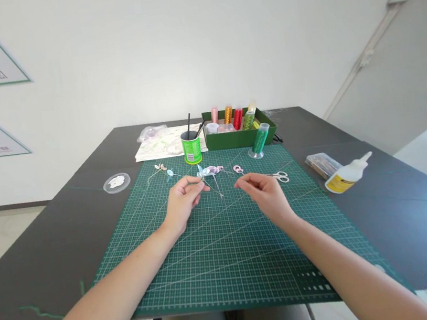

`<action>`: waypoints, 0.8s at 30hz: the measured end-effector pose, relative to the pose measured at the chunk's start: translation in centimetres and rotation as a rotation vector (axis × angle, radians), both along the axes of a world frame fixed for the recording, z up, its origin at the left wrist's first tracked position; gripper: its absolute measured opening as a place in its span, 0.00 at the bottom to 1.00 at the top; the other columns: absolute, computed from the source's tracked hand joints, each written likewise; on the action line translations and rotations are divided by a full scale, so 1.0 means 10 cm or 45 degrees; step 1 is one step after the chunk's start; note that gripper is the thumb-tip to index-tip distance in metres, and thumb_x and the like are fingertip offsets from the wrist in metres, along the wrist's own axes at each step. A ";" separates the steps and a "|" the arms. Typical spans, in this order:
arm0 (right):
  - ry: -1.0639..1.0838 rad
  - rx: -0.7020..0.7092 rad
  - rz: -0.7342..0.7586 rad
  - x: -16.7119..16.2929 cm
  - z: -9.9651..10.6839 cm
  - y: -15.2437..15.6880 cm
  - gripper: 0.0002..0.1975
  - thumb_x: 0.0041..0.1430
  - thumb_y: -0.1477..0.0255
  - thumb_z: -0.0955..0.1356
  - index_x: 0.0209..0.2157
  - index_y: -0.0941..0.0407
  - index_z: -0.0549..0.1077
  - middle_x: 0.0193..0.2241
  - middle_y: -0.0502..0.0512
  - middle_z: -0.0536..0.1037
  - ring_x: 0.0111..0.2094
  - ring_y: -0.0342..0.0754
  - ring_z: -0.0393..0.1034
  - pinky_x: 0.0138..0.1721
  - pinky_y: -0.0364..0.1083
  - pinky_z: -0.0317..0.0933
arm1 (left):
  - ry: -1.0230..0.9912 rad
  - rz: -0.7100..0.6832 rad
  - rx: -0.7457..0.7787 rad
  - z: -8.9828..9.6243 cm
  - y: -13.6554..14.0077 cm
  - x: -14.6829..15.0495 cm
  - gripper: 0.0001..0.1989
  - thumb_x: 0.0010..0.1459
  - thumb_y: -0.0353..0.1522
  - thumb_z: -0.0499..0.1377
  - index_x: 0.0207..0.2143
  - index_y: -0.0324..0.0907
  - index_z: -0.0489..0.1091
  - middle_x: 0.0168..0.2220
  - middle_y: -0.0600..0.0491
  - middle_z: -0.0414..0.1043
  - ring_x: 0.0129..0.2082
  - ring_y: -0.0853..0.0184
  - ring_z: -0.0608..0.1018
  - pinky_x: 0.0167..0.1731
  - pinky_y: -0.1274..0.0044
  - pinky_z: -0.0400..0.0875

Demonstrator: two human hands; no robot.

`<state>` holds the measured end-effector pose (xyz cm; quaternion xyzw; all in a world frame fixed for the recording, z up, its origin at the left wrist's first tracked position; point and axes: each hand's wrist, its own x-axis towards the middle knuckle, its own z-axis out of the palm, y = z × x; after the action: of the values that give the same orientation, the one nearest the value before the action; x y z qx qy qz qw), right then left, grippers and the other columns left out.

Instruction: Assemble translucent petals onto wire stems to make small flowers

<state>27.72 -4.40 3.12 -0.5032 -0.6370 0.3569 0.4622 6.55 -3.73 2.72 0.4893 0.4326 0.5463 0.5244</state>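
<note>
My left hand (182, 202) is closed in a pinch on the thin stem of a small light-blue flower (201, 171), just above the green cutting mat (228, 264). Fine stems or threads hang down to the right of its fingertips. Purple-pink flowers (217, 169) show right beside the blue one. To the right, my right hand (268, 194) has thumb and forefinger pressed together; whatever they pinch is too fine to make out. Just beyond it lie a pink looped piece (237, 169) and white-handled scissors (281, 177). Farther left rest a blue petal piece (170, 174) and pale blossoms (160, 167) on stems.
At the back stand a green can (192, 150) with dark sticks and a green box (226, 140) of thread spools. A teal spool (260, 140) stands before the box. Glue bottle (346, 175) and clear case (322, 165) lie right; a round dish (116, 183) sits left.
</note>
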 end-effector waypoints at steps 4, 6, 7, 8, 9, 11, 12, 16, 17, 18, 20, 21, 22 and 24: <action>-0.471 0.334 -0.267 0.26 0.03 0.14 0.10 0.57 0.68 0.66 0.26 0.55 0.75 0.18 0.49 0.66 0.20 0.44 0.58 0.26 0.44 0.51 | -0.038 0.047 0.035 -0.01 0.05 -0.04 0.10 0.52 0.36 0.67 0.33 0.40 0.72 0.26 0.52 0.78 0.15 0.77 0.60 0.15 0.82 0.48; -0.656 0.467 -0.349 0.40 0.02 0.22 0.08 0.56 0.70 0.66 0.27 0.55 0.76 0.24 0.53 0.74 0.26 0.47 0.65 0.30 0.45 0.55 | -0.052 0.084 0.064 -0.01 0.06 -0.06 0.10 0.53 0.36 0.66 0.34 0.40 0.73 0.27 0.52 0.78 0.15 0.77 0.60 0.15 0.82 0.48; -0.727 0.485 -0.394 0.46 0.01 0.27 0.08 0.56 0.70 0.65 0.27 0.55 0.76 0.25 0.53 0.75 0.27 0.48 0.67 0.30 0.45 0.55 | -0.059 0.104 0.079 0.00 0.07 -0.07 0.10 0.53 0.36 0.66 0.34 0.40 0.73 0.27 0.52 0.78 0.16 0.77 0.60 0.15 0.82 0.48; -0.795 0.488 -0.421 0.52 0.01 0.31 0.09 0.56 0.71 0.65 0.26 0.55 0.76 0.26 0.54 0.77 0.28 0.49 0.69 0.30 0.45 0.55 | -0.066 0.122 0.091 0.00 0.08 -0.08 0.10 0.53 0.35 0.66 0.34 0.40 0.73 0.27 0.51 0.78 0.16 0.77 0.60 0.15 0.82 0.48; -0.858 0.483 -0.446 0.58 0.00 0.34 0.09 0.56 0.71 0.65 0.27 0.55 0.76 0.27 0.55 0.77 0.30 0.49 0.70 0.30 0.45 0.55 | -0.074 0.142 0.102 0.01 0.10 -0.10 0.10 0.53 0.35 0.66 0.34 0.40 0.73 0.27 0.51 0.78 0.16 0.77 0.60 0.15 0.82 0.48; -0.962 0.448 -0.518 0.68 -0.02 0.41 0.09 0.56 0.71 0.64 0.28 0.55 0.76 0.29 0.56 0.78 0.31 0.51 0.70 0.30 0.45 0.54 | -0.090 0.179 0.107 0.02 0.13 -0.13 0.10 0.52 0.35 0.67 0.34 0.40 0.73 0.27 0.51 0.79 0.16 0.77 0.60 0.15 0.82 0.48; -1.005 0.420 -0.559 0.73 -0.03 0.44 0.09 0.56 0.71 0.64 0.28 0.55 0.76 0.29 0.56 0.78 0.31 0.51 0.71 0.29 0.45 0.53 | -0.100 0.206 0.108 0.02 0.15 -0.15 0.10 0.51 0.35 0.67 0.34 0.40 0.73 0.27 0.52 0.79 0.15 0.77 0.60 0.15 0.82 0.48; -1.156 0.261 -0.667 0.92 -0.04 0.53 0.09 0.56 0.71 0.65 0.29 0.56 0.77 0.32 0.58 0.80 0.32 0.52 0.71 0.28 0.46 0.52 | -0.129 0.298 0.103 0.04 0.22 -0.21 0.12 0.49 0.35 0.68 0.34 0.39 0.73 0.28 0.51 0.79 0.16 0.77 0.60 0.15 0.83 0.47; -1.187 0.212 -0.680 0.96 -0.04 0.54 0.09 0.56 0.71 0.65 0.29 0.56 0.77 0.33 0.59 0.80 0.32 0.53 0.71 0.28 0.46 0.52 | -0.134 0.312 0.106 0.05 0.23 -0.22 0.12 0.49 0.35 0.68 0.34 0.39 0.73 0.28 0.51 0.79 0.16 0.78 0.60 0.15 0.83 0.47; -1.214 0.159 -0.695 0.99 -0.04 0.55 0.09 0.56 0.71 0.65 0.30 0.56 0.78 0.33 0.59 0.81 0.33 0.53 0.72 0.29 0.46 0.53 | -0.139 0.320 0.110 0.06 0.23 -0.23 0.12 0.48 0.35 0.68 0.34 0.39 0.73 0.28 0.51 0.79 0.16 0.78 0.60 0.15 0.83 0.47; -1.270 0.039 -0.726 1.05 -0.04 0.57 0.10 0.56 0.70 0.65 0.31 0.56 0.78 0.33 0.60 0.81 0.34 0.55 0.73 0.29 0.47 0.53 | -0.150 0.337 0.118 0.07 0.24 -0.24 0.12 0.48 0.35 0.68 0.34 0.39 0.73 0.28 0.51 0.79 0.16 0.77 0.60 0.15 0.83 0.47; -1.295 -0.022 -0.741 1.07 -0.04 0.58 0.11 0.56 0.70 0.64 0.32 0.56 0.79 0.33 0.61 0.81 0.34 0.55 0.73 0.29 0.47 0.54 | -0.156 0.346 0.119 0.07 0.24 -0.24 0.12 0.47 0.35 0.68 0.34 0.39 0.73 0.28 0.51 0.79 0.16 0.77 0.60 0.15 0.83 0.47; -1.316 -0.079 -0.753 1.09 -0.03 0.58 0.11 0.57 0.70 0.64 0.33 0.56 0.79 0.32 0.61 0.81 0.35 0.56 0.74 0.29 0.47 0.54 | -0.161 0.353 0.119 0.08 0.24 -0.24 0.13 0.47 0.35 0.68 0.34 0.39 0.73 0.28 0.51 0.79 0.16 0.77 0.60 0.15 0.83 0.47; -1.343 -0.168 -0.776 1.11 -0.02 0.58 0.13 0.58 0.69 0.64 0.34 0.56 0.80 0.33 0.62 0.81 0.36 0.57 0.74 0.30 0.47 0.55 | -0.172 0.365 0.120 0.10 0.24 -0.25 0.13 0.46 0.35 0.68 0.34 0.39 0.73 0.27 0.52 0.78 0.16 0.77 0.60 0.15 0.83 0.46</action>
<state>38.80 1.44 2.87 -0.7993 -0.5838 -0.0499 0.1335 4.03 -1.29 3.73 0.4089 0.4357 0.6669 0.4453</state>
